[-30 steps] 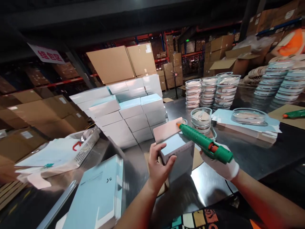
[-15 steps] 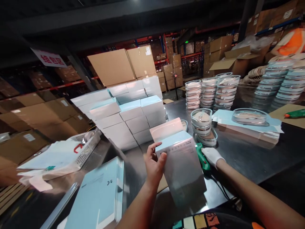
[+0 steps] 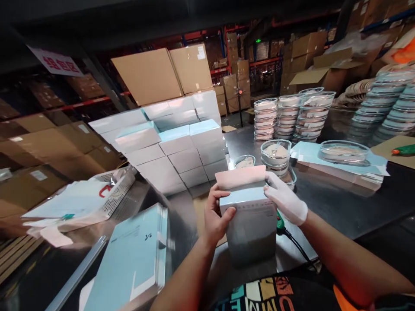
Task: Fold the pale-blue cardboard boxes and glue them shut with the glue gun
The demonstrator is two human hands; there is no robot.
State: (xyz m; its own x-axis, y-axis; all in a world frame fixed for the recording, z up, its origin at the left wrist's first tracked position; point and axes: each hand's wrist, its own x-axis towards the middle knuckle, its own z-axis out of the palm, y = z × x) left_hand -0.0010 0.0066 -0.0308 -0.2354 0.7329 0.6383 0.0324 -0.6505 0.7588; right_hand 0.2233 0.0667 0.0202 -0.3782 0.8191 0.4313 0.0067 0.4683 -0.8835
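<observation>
— While both hands are closing on it, the pale blue-topped grey cardboard box (image 3: pixel 249 220) is standing upright on the steel table (image 3: pixel 340 207), right in front of the person.

— The bare left hand (image 3: pixel 215 216) is wrapping the box's left edge, thumb curling over the front, fingers clamped behind. The white-gloved right hand (image 3: pixel 287 201) is pressing flat along the top right corner, beside the raised pinkish flap (image 3: pixel 241 177).

— Is that flap glued yet?

— I cannot tell from here. If the glove is slipping off, the flap may be springing back up, and fresh glue could be smearing onto the fingers.

— And the green glue gun (image 3: pixel 279 222) is lying just behind the box, touching or nearly so; its cord could be snagging that right wrist.
</observation>
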